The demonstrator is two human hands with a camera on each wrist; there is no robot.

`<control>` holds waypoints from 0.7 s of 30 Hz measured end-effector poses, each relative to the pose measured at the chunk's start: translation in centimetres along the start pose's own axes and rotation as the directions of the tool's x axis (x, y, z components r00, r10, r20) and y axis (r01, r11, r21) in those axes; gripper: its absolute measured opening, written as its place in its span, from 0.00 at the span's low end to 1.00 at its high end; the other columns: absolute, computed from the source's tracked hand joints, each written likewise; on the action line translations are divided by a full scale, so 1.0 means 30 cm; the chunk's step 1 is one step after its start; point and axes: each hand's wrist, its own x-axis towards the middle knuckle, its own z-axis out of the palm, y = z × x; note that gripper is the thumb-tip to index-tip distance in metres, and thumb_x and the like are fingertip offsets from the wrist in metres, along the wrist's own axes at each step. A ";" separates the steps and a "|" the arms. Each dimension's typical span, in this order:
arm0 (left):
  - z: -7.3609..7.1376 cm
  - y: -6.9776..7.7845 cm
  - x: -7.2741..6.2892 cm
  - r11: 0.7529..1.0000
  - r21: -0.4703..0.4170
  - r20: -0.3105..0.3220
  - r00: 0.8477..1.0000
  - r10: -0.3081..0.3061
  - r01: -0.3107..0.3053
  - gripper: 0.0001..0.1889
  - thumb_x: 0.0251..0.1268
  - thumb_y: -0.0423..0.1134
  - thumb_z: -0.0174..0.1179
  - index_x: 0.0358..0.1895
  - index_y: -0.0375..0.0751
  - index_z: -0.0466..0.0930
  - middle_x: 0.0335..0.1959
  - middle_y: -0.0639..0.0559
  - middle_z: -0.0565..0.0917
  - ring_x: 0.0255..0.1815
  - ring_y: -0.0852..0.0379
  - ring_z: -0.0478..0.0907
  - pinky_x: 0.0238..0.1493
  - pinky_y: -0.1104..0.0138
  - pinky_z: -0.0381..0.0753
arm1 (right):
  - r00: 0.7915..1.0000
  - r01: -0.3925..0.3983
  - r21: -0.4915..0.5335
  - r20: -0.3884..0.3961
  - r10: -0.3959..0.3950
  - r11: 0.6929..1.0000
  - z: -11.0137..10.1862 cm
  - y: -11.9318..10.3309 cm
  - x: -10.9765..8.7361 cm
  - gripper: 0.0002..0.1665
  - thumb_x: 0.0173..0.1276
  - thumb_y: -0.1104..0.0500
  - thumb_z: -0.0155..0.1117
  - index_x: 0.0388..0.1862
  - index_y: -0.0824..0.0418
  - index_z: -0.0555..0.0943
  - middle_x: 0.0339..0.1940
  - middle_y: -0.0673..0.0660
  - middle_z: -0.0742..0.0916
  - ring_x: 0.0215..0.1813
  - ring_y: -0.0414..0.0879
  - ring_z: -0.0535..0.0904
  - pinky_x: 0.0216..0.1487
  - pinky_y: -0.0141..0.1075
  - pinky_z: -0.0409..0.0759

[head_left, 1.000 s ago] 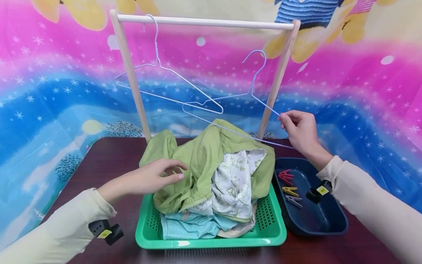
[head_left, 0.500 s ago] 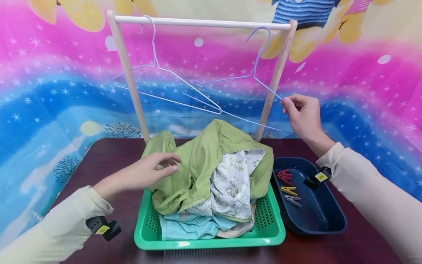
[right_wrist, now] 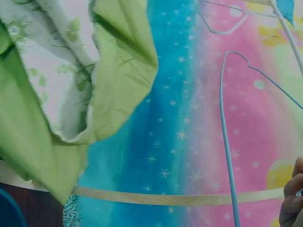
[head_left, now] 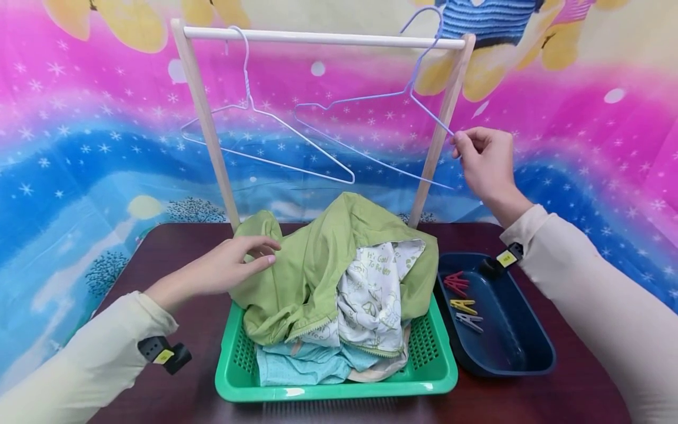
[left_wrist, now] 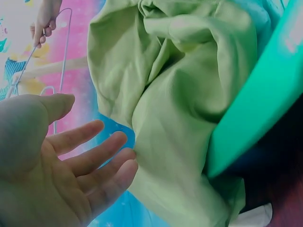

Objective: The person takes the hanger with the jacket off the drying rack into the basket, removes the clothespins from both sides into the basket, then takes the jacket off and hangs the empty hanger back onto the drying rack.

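A lavender wire hanger [head_left: 365, 96] is pinched at its right shoulder between the thumb and fingers of my right hand [head_left: 487, 159]. Its hook rises above the level of the rack's white rail [head_left: 323, 37], near the right end. Another pale wire hanger [head_left: 296, 129] hangs from the rail on the left. My left hand [head_left: 228, 265] holds nothing; its fingers are relaxed beside a green jacket [head_left: 312, 265] with a white printed lining. In the left wrist view the left fingers [left_wrist: 102, 165] are loosely spread next to the jacket. Only part of the right hand [right_wrist: 291, 198] shows in the right wrist view.
The jacket lies on light-blue clothing [head_left: 296, 365] in a green basket [head_left: 339, 391]. To the right stands a dark blue tray [head_left: 521, 330] with red, yellow and grey clothespins [head_left: 468, 322]. The rack's wooden posts [head_left: 206, 123] rise behind the basket.
My right hand has lifted the lavender hanger, bringing its hook from below the rail to above it. My left hand has drawn back slightly to the left and up.
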 end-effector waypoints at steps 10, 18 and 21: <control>-0.009 -0.023 0.008 0.999 0.019 -0.055 0.998 -0.027 0.028 0.19 0.79 0.42 0.53 0.66 0.40 0.76 0.55 0.42 0.86 0.61 0.41 0.81 0.58 0.44 0.80 | 0.994 -0.106 -0.004 0.007 0.106 0.994 0.015 -0.005 0.052 0.22 0.77 0.50 0.57 0.53 0.67 0.85 0.23 0.42 0.82 0.29 0.37 0.75 0.28 0.23 0.74; -0.011 -0.017 0.009 0.999 0.022 -0.051 0.998 -0.041 0.043 0.21 0.79 0.44 0.53 0.70 0.43 0.72 0.55 0.42 0.86 0.61 0.42 0.81 0.59 0.44 0.80 | 0.992 -0.115 -0.035 0.051 0.117 0.993 0.035 0.000 0.053 0.22 0.78 0.51 0.56 0.53 0.68 0.85 0.22 0.40 0.82 0.28 0.36 0.75 0.27 0.25 0.74; -0.010 -0.014 0.008 0.999 0.019 -0.051 0.998 -0.037 0.038 0.21 0.79 0.44 0.53 0.69 0.42 0.72 0.55 0.42 0.86 0.61 0.42 0.81 0.59 0.44 0.80 | 0.991 -0.110 -0.060 0.070 0.114 0.992 0.040 -0.001 0.051 0.22 0.79 0.51 0.55 0.53 0.67 0.86 0.22 0.39 0.82 0.27 0.36 0.75 0.24 0.26 0.71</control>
